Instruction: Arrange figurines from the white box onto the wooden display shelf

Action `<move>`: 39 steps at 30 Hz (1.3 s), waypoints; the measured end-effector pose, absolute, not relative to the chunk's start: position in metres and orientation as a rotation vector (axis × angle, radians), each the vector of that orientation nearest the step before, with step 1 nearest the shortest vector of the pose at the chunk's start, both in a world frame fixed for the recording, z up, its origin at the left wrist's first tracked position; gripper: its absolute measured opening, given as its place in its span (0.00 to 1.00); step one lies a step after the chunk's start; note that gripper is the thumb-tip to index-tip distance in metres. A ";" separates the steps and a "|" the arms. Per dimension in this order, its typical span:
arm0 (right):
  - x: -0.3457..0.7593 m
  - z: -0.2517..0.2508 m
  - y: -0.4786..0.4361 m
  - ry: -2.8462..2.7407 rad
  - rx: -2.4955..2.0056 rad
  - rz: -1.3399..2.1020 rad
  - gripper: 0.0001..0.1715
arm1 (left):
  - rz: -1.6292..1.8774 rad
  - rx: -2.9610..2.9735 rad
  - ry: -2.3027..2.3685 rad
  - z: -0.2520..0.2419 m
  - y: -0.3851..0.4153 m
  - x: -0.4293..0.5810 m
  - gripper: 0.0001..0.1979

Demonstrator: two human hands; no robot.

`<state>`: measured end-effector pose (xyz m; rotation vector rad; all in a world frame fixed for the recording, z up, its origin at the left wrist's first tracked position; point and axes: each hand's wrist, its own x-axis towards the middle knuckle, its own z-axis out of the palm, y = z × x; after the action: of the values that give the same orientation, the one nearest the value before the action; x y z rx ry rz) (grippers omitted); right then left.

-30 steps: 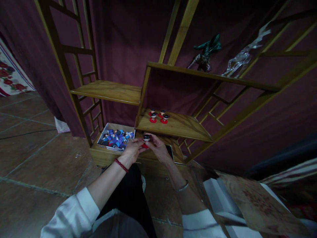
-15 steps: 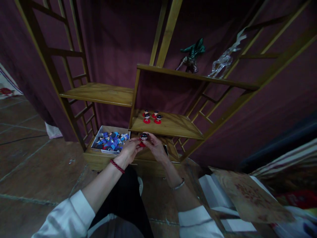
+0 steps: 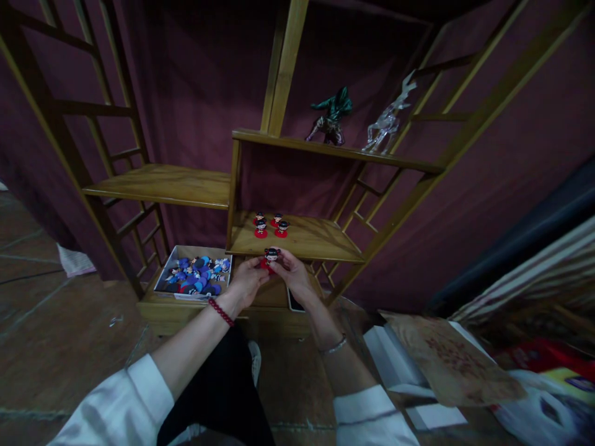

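Note:
Between my two hands is a small figurine (image 3: 271, 255) with black hair buns and a red base, held upright in front of the lower shelf. My left hand (image 3: 250, 280) pinches its base from the left, and my right hand (image 3: 294, 277) grips it from the right. Several similar figurines (image 3: 261, 229) on red bases stand grouped on the lower right shelf (image 3: 316, 238), just beyond my hands. To the left, a white open box (image 3: 160, 286) holds a jumble of blue, purple and black figurines (image 3: 199, 272).
On the upper shelf (image 3: 279, 141) stand a dark green figure (image 3: 335, 114) and a clear figure (image 3: 385, 127). A dark flat object (image 3: 295, 302) lies beside my right wrist. Cardboard (image 3: 450, 356) and a plastic bag (image 3: 543, 402) lie on the floor at right.
The view has shifted, so the shelves and box appear farther left and slightly lower. Both hands keep hold of the same figurine.

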<state>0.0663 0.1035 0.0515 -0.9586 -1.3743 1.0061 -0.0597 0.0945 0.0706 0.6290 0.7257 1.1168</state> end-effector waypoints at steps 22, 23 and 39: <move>0.126 0.060 0.128 -1.268 -0.985 0.975 0.24 | 1.158 0.864 0.712 0.074 0.128 0.004 0.12; 0.128 0.060 0.130 -1.265 -0.980 0.978 0.24 | 1.165 0.880 0.715 0.073 0.130 0.005 0.13; 0.135 0.063 0.150 -1.247 -0.982 0.949 0.24 | 1.246 1.186 0.817 0.060 0.162 0.015 0.19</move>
<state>0.1347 0.1504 0.0629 -0.9816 -1.2473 0.9488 0.0147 0.1616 0.0599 1.1856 0.8174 1.2461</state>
